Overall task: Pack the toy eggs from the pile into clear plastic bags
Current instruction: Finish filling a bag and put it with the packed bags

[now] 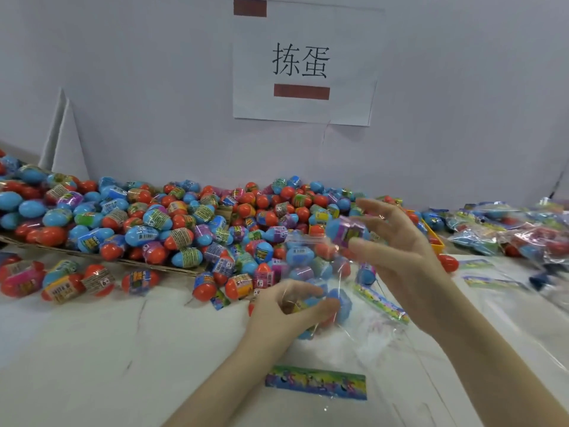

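- Toy eggs [160,223] lie heaped behind the clear plastic bag [320,272].
- Left hand [286,312] grips the bag's egg-filled bottom.
- Right hand [397,241] pinches a blue egg [343,231] at its mouth.

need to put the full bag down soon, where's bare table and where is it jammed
Bare table lies near-left, bordered by the egg pile behind and the left hand holding the clear bag. Crowded: packed bags at far right, flat empty bags near right, and the header card in front.
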